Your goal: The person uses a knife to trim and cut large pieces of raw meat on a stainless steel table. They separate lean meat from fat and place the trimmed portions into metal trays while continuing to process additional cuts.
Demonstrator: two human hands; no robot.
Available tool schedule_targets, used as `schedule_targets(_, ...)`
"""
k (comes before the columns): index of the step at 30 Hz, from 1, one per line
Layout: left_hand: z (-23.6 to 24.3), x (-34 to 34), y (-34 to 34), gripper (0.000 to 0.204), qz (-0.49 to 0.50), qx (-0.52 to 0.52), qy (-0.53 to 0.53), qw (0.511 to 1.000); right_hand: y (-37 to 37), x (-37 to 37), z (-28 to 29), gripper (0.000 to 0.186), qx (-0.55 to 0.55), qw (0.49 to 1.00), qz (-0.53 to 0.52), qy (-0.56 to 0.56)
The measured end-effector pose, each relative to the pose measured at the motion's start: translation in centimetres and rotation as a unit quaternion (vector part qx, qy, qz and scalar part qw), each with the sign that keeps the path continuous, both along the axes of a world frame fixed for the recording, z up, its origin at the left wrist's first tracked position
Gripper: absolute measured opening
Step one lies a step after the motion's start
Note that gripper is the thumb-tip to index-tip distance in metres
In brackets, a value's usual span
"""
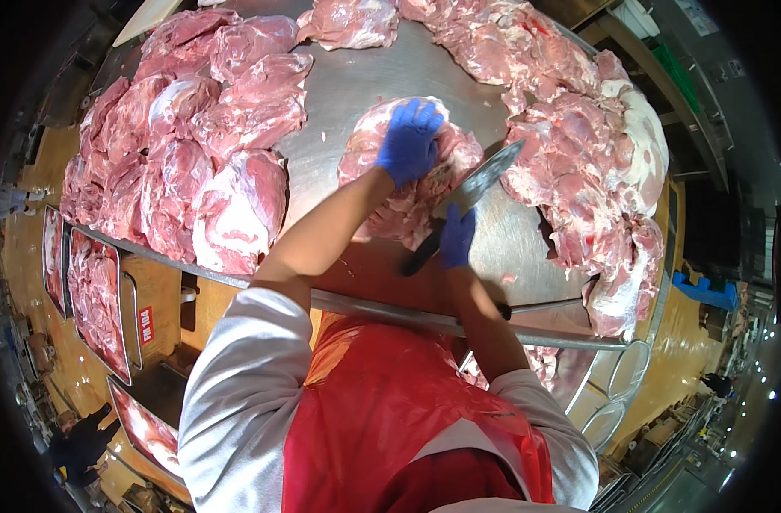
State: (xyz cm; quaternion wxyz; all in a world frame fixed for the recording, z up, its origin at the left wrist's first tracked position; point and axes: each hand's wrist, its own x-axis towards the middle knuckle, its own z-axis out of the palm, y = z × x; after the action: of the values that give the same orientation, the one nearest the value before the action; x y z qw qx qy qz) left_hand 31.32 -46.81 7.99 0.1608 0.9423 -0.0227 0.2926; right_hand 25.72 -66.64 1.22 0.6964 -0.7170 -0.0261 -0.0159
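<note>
My left hand (410,141), in a blue glove, lies flat on top of a piece of raw meat (375,137) with its fingers spread. Pink flesh and white fat show around the glove. Just right of that piece, my right hand (459,236), gloved too, is closed on a knife (488,178) by its black handle. The wide blade slants away to the far right, its tip over bare metal beside the right-hand meat. My right fingers are partly hidden. Under us is a shiny metal table (326,94).
Raw meat is heaped on the left (164,162) and right (570,162) of the table, with another piece (352,21) at the far edge. Meat-filled trays (97,295) stand below on the left. A dark handle (503,312) shows near the front edge, by my right forearm.
</note>
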Motion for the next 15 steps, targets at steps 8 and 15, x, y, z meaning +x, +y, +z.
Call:
schedule_targets(8,0.2,-2.7,-1.4,0.032,-0.198,-0.086,-0.027,0.976,-0.2,11.1,-0.5,0.03,-0.18,0.979,0.095,-0.029)
schedule_targets(15,3.2,-18.3,-1.9,0.033,0.09,-0.205,-0.049,0.973,-2.3,7.5,1.7,0.024,0.127,0.989,0.051,0.052)
